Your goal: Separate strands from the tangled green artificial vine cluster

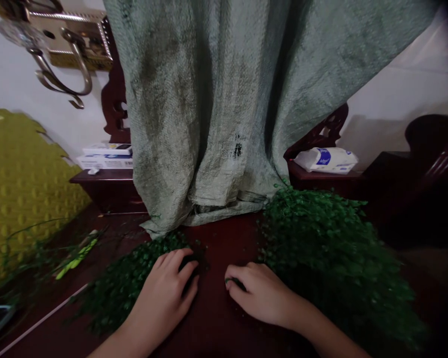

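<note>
Noted fine-leaved greens (pixel 313 219) in two lots on the dark red counter (pixel 212 318): small heap (pixel 123 278) toward the left edge, large heap (pixel 332 258) along the right, bare wood between. Found left hand (pixel 168 283) over the inner side of the small heap, digits half curled and a little parted; cannot tell whether anything held beneath. Found right hand (pixel 259 291) on the bare middle, beside the large heap, thumb and forefinger brought together, apparently pinching a bit of green sprig (pixel 229 280); mostly hidden. Judged very light, soft and springy in bulk; likely to flatten under a palm and rise again. Probably fragile at leaf and thin stem, prone to tangling; possibly slippery if damp, but cannot tell wet from dry. Best taken by the stem, between thumb and fingertip, with light pressure, rather than by the leaves. Better lifted singly from a heap's inner fringe than tugged from the centre. Worth keeping clear of the sack (pixel 164 99), hanging to the counter's far side, with rough weave likely to snag.
</note>
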`<state>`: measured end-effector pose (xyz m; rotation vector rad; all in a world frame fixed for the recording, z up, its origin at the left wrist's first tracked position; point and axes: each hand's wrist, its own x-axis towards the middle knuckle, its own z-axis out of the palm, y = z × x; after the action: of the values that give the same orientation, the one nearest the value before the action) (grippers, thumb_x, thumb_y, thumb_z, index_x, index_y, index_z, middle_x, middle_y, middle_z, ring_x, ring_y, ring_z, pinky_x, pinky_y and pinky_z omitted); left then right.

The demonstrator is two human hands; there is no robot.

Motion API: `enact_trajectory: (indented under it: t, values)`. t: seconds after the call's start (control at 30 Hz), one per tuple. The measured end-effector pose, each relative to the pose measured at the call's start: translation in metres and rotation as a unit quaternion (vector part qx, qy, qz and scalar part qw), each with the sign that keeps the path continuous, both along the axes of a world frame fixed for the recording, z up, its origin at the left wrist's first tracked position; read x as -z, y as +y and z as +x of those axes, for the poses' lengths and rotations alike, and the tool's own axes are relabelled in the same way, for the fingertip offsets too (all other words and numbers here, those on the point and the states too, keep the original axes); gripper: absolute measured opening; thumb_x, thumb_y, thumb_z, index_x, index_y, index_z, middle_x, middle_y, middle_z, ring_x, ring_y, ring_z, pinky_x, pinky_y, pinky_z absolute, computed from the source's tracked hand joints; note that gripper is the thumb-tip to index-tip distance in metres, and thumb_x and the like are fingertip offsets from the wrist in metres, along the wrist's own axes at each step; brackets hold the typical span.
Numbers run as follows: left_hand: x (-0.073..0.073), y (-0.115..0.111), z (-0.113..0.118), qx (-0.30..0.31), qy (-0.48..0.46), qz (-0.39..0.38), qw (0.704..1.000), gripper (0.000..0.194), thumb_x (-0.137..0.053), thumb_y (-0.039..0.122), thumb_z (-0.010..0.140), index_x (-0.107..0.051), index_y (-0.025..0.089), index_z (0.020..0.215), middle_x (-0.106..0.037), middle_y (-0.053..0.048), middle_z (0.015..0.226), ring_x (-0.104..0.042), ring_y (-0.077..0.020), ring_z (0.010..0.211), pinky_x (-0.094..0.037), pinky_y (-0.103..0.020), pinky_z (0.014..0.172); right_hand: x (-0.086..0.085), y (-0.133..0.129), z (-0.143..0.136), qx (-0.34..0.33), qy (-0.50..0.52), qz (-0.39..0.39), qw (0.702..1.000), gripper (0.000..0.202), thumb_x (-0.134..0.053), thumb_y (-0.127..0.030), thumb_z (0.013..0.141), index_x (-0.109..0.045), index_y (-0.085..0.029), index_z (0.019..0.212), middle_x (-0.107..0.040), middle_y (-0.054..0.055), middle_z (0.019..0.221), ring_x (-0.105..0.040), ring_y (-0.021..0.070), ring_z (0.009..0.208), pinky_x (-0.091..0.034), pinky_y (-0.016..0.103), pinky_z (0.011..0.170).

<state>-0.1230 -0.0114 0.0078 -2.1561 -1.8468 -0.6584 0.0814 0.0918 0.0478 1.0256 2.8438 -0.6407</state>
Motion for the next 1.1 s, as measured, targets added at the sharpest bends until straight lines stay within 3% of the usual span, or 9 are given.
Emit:
enact_trajectory:
  t: [0.27,0.47,0.7,0.9,1.1]
  values:
    - [-0.008,0.001,0.001,0.0,0.019,0.038,0.999,0.023,-0.051,0.024,0.096,-0.065,0.017,0.112,-0.064,-0.014,0.114,-0.064,-0.0307,0.101,-0.053,-0.049,0.084,0.003,0.009,0.005,0.12,-0.056,0.045,0.99,0.021,-0.043,-0.022,0.095,-0.063,-0.018,0.092,-0.07,0.012,0.081,-0.069,0.0276,0.074,-0.03,0.03,0.055]
    - [-0.008,-0.001,0.006,0.003,0.01,0.024,1.0,0.022,-0.051,0.019,0.094,-0.065,0.016,0.111,-0.062,-0.015,0.114,-0.063,-0.0305,0.103,-0.053,-0.048,0.084,0.003,0.019,0.009,0.181,-0.067,0.065,0.979,0.025,-0.032,-0.018,0.101,-0.054,-0.014,0.111,-0.07,0.012,0.077,-0.069,0.0266,0.065,-0.029,0.029,0.049]
    - [-0.002,-0.004,0.01,0.032,-0.031,0.017,0.999,0.022,-0.048,0.015,0.095,-0.064,0.019,0.109,-0.06,-0.013,0.115,-0.06,-0.0281,0.104,-0.052,-0.046,0.087,0.012,0.015,-0.002,0.17,-0.053,0.112,0.978,0.022,-0.033,-0.014,0.102,-0.055,-0.014,0.106,-0.072,0.014,0.091,-0.072,0.0273,0.076,-0.033,0.03,0.053]
    - [-0.003,-0.008,0.018,0.065,-0.054,-0.003,0.996,0.022,-0.046,0.013,0.095,-0.064,0.019,0.106,-0.059,-0.012,0.115,-0.059,-0.0272,0.104,-0.051,-0.046,0.088,0.013,0.015,-0.004,0.17,-0.04,0.137,0.975,0.025,-0.032,-0.014,0.102,-0.057,-0.014,0.103,-0.072,0.015,0.09,-0.072,0.0267,0.073,-0.035,0.029,0.053]
    - [-0.001,-0.007,0.017,0.073,-0.052,-0.029,0.996,0.025,-0.048,0.013,0.093,-0.063,0.019,0.112,-0.059,-0.013,0.119,-0.06,-0.0282,0.107,-0.054,-0.047,0.089,0.015,0.012,-0.004,0.051,0.038,0.097,0.993,0.025,-0.041,-0.018,0.1,-0.064,-0.021,0.109,-0.074,0.007,0.098,-0.072,0.0225,0.086,-0.043,0.028,0.069]
